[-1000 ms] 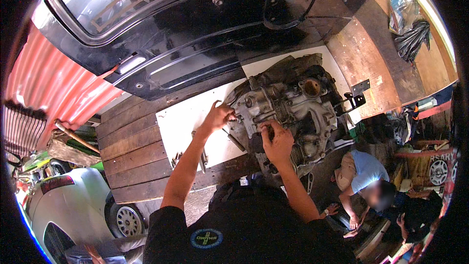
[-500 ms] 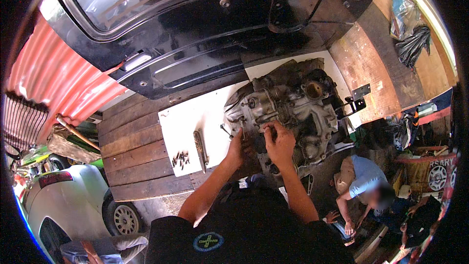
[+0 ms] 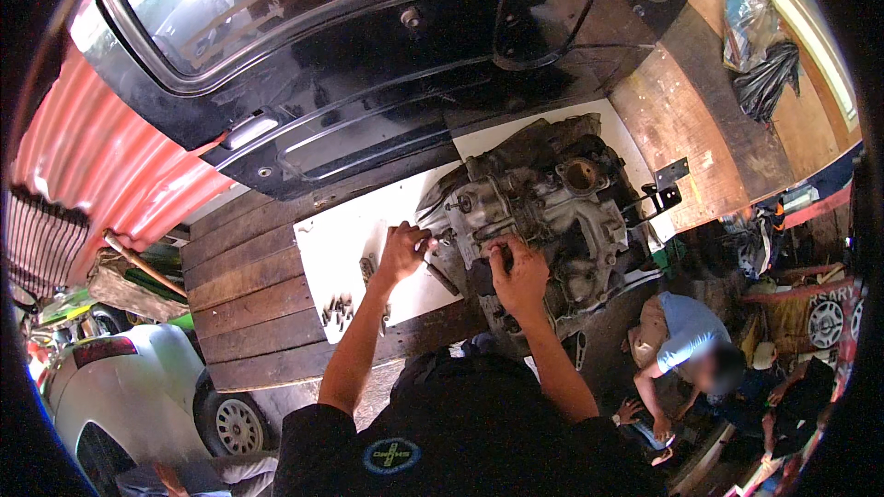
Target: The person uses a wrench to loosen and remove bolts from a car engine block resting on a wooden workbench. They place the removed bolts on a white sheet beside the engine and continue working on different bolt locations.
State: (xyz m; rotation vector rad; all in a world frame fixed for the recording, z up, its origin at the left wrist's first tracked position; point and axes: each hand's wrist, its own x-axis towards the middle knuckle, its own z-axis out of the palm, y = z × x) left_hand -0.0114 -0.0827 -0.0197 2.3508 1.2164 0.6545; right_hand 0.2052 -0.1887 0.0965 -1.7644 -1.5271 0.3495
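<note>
My left hand (image 3: pixel 403 253) has its fingers closed at the left edge of a grimy metal engine assembly (image 3: pixel 580 230); what they hold is too small to make out. My right hand (image 3: pixel 517 271) curls its fingers on the assembly's front middle, hiding whatever is between them. The engine rests partly on a white board (image 3: pixel 322 258). On that board, a dark rod (image 3: pixel 444 281) lies right of my left hand, several small bolts (image 3: pixel 338 311) stand or lie at the lower left, and a long metal piece (image 3: pixel 366 269) is partly hidden by my left arm.
A black vehicle panel (image 3: pixel 341 101) spans the top. The board sits on wooden planks (image 3: pixel 239 294). A white car (image 3: pixel 124 387) is at lower left, a bent-over co-worker (image 3: pixel 686 331) at lower right, a black bracket (image 3: pixel 663 186) and hanging plastic bags (image 3: pixel 764 74) at right.
My left hand dropped toward me half a second ago and is now raised again to the engine's left edge. My right hand stays on the engine. The co-worker's arms shifted slightly.
</note>
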